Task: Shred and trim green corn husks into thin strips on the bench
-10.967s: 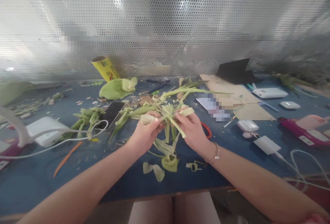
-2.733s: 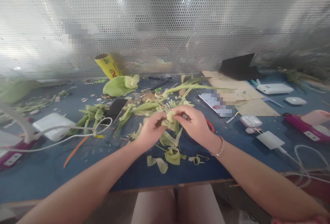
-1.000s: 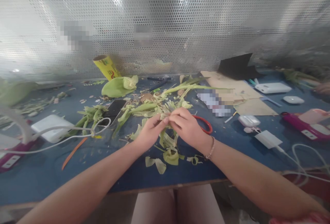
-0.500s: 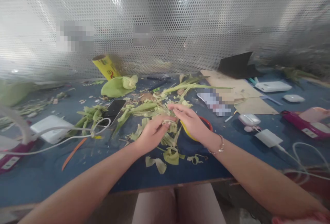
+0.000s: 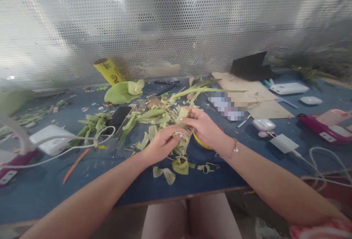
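Note:
My left hand (image 5: 165, 142) is closed around a bunch of crumpled pale green leaf strips (image 5: 181, 145), some of them hanging below its fingers. Just right of it, my right hand (image 5: 203, 126) pinches a pale green leaf piece (image 5: 183, 114) between thumb and fingers. Beneath the right hand shows a yellow, curved object (image 5: 202, 143), mostly hidden. A heap of green leaves and strips (image 5: 154, 116) lies behind both hands. Loose leaf scraps (image 5: 180, 165) are scattered on the blue table (image 5: 132, 184) nearer to me.
On the left are a phone (image 5: 121, 116), a white charger block (image 5: 52, 139) with cables, a large green leaf (image 5: 119, 93) and a yellow tube (image 5: 109, 72). Cardboard (image 5: 271, 110), a white earbud case (image 5: 263, 124), a plug adapter (image 5: 284, 143) and a purple power strip (image 5: 320, 129) lie right.
My right hand has turned and curled its fingers, now pinching a leaf piece upright where it lay flatter before. My left hand keeps its hold on the strips. The view has shifted slightly.

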`<control>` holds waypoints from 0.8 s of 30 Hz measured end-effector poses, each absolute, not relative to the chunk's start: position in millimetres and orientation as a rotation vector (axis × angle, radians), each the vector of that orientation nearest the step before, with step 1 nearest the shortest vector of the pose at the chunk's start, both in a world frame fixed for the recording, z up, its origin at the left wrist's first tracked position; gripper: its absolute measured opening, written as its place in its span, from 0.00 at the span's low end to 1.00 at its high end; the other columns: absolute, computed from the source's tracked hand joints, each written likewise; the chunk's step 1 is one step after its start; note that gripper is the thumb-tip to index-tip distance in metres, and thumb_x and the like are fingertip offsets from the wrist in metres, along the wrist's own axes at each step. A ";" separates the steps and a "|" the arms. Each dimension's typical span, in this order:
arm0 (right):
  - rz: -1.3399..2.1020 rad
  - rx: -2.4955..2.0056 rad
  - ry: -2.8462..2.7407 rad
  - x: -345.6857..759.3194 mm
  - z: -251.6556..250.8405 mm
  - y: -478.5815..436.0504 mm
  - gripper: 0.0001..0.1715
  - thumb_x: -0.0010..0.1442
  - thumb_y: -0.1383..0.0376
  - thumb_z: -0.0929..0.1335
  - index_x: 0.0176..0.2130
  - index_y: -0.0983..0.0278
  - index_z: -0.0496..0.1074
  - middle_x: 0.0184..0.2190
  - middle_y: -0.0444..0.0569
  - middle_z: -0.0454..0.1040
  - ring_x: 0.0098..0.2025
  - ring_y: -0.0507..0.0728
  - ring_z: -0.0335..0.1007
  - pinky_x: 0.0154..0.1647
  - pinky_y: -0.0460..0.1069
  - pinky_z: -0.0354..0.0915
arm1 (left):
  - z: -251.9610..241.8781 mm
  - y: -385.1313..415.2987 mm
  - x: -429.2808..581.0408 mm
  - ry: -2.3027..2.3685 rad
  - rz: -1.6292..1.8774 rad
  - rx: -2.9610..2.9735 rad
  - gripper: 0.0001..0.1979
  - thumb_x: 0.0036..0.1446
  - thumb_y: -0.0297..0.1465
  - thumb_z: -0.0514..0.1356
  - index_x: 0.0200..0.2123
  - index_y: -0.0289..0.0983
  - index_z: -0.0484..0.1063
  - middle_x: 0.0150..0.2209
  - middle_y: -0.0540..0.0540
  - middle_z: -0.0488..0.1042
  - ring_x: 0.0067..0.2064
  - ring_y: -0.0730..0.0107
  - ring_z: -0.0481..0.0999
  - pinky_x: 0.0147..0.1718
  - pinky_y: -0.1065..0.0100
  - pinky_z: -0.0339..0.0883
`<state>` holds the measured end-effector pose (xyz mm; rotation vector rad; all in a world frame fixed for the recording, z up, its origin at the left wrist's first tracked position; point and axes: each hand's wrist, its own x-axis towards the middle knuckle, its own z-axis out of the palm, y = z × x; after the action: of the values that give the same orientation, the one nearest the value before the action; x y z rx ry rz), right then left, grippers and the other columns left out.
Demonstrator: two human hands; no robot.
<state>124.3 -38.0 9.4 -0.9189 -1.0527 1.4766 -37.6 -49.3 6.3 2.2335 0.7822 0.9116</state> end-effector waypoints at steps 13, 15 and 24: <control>0.707 -0.848 -1.745 128.2 8.7 -52.0 0.11 0.59 0.65 0.64 0.39 0.61 0.76 0.33 0.48 0.70 0.35 0.52 0.66 0.34 0.49 0.66 | -0.3 -42.4 -40.4 0.956 1.192 1.976 0.06 0.55 0.32 0.56 0.33 0.36 0.71 0.29 0.48 0.71 0.29 0.74 0.67 0.28 0.72 0.61; 0.662 -0.829 -1.805 129.9 7.1 -49.2 0.13 0.60 0.66 0.63 0.41 0.60 0.76 0.33 0.48 0.70 0.35 0.52 0.66 0.35 0.49 0.66 | -0.1 -42.5 -40.3 0.942 1.188 1.933 0.07 0.55 0.33 0.56 0.31 0.36 0.70 0.30 0.48 0.70 0.31 0.73 0.68 0.30 0.71 0.62; 0.434 -0.676 -2.010 132.4 2.3 -46.7 0.20 0.64 0.67 0.59 0.53 0.56 0.69 0.34 0.48 0.68 0.37 0.53 0.64 0.39 0.50 0.66 | -8.0 -39.3 -37.9 0.854 1.227 1.505 0.11 0.51 0.35 0.61 0.35 0.38 0.61 0.32 0.52 0.66 0.26 0.80 0.63 0.26 0.74 0.60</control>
<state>132.4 -46.7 2.3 -0.6757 -2.0096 0.4344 -37.9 -39.3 -8.0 1.5047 0.8536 1.2270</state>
